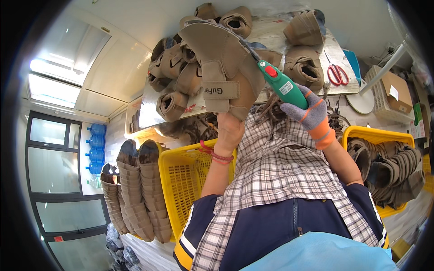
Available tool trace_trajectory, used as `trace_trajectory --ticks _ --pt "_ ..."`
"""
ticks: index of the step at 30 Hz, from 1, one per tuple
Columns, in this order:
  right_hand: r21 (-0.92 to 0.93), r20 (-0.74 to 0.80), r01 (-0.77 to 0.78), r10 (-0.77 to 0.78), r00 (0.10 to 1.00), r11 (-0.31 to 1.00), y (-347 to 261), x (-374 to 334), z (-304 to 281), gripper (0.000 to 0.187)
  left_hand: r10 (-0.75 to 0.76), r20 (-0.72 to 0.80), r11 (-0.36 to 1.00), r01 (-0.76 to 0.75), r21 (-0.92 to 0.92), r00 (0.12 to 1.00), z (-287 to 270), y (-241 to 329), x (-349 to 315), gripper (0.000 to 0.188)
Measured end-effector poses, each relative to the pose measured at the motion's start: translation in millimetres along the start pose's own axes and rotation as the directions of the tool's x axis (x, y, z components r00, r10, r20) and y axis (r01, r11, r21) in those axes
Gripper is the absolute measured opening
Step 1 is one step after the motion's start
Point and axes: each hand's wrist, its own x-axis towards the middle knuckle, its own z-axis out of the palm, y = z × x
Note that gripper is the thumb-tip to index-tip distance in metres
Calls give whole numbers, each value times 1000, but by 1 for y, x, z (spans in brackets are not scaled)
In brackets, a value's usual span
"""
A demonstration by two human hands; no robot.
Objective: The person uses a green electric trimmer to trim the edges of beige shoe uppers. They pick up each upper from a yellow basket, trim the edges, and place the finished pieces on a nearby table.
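My bare left hand (229, 132) grips a tan shoe upper (221, 49) at its lower end and holds it up in front of me. The upper has a strap and a label, and its dark edge faces right. My right hand (312, 113), in a grey and orange glove, is closed round a green hand-held tool (287, 88) with a red button. The tool's thin tip points up and left and reaches the upper's dark right edge; whether it touches cannot be made out.
Behind, a worktable (266, 34) bears several rolled tan uppers (172, 106) and red-handled scissors (337, 74). Yellow baskets stand at my left (165, 185) and right (357, 131), the right one packed with uppers. Stacked uppers (149, 194) stand at far left, near blue water bottles (96, 142).
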Motion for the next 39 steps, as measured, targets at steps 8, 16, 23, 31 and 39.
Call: trace_trajectory --ticks 8,16,23,31,39 --pt "175 31 -51 46 998 983 3 8 -3 56 28 79 1000 -27 -6 997 2 6 -3 44" --pt "187 -84 -39 56 995 982 -5 23 -21 47 76 27 997 -76 7 997 -11 -5 16 43" --pt "177 -171 -100 131 976 979 21 9 -47 43 144 -253 954 -66 293 957 -44 -139 195 37" --pt "125 -291 -148 179 940 981 35 -7 -71 37 -922 113 -39 202 -979 370 153 -80 61 21" --pt "69 -255 -196 207 944 978 44 -5 -74 41 -792 367 -417 8 -909 487 203 -91 108 38"
